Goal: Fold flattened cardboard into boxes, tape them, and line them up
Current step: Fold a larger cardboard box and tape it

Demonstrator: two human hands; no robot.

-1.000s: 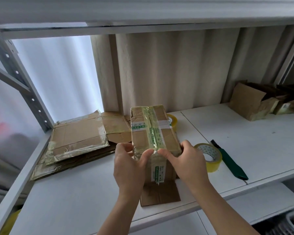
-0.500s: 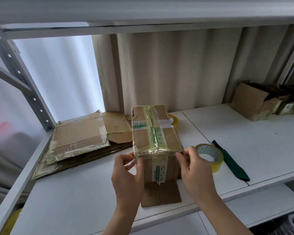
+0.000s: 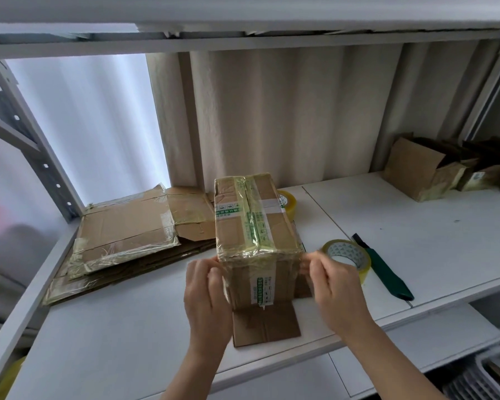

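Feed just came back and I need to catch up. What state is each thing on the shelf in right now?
Box: folded up, top seam taped, near flap open flat on the shelf.
Left hand: grips the box's near left edge.
Right hand: grips its near right edge.
Flattened cardboard: stacked, unfolded.
Tape roll: lying flat, unused.
Second tape roll: behind the box, partly hidden.
Green cutter: lying idle.
Finished boxes: at far right, flaps open.

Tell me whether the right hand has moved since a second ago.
Yes. The right hand slid from the box's near top edge to its right side, toward the yellow tape roll.
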